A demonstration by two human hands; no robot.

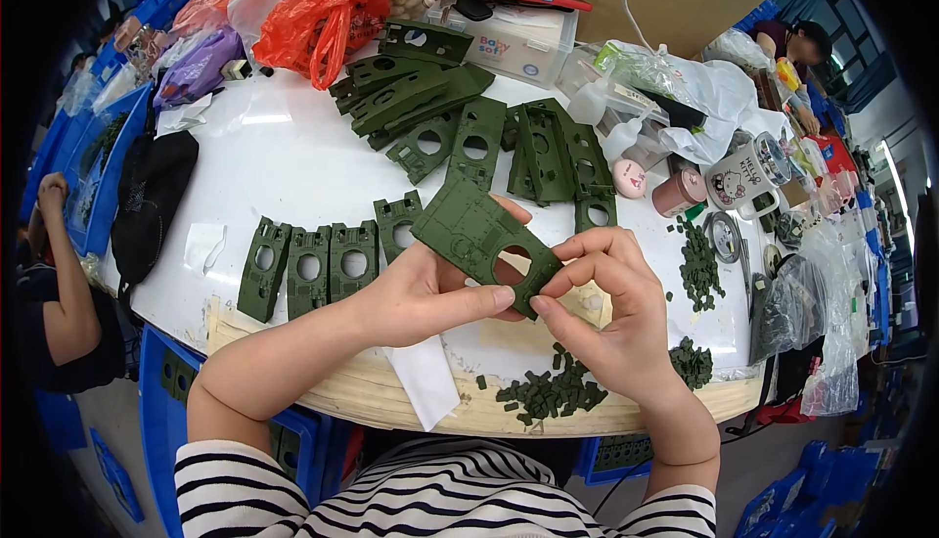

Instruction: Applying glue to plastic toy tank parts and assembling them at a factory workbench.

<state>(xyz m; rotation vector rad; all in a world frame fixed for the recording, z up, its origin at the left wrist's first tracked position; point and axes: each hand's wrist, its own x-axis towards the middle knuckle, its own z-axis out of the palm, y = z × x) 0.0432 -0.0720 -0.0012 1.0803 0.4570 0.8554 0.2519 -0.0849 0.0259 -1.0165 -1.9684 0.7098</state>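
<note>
A dark green plastic model tank hull top (pixel 479 235) with a round hole is held up over the table, tilted. My left hand (pixel 430 289) is closed around it, thumb on the upper face beside the hole and fingers underneath. The fingertips of my right hand (pixel 611 303) are pinched together at the hull's right end, touching its edge; whether a small piece is between them is hidden. Below my hands lies a pile of small dark green plastic pieces (pixel 558 394). A row of similar hull parts (pixel 308 266) stands left of my hands.
More green hull parts (pixel 421 98) are stacked at the back. Further small pieces (pixel 700 269) lie right. A white paper (pixel 425 381) sits at the front edge. Red plastic bags (pixel 328 15), a clear box (pixel 509 44) and a white mug (pixel 738 181) line the table; people sit nearby.
</note>
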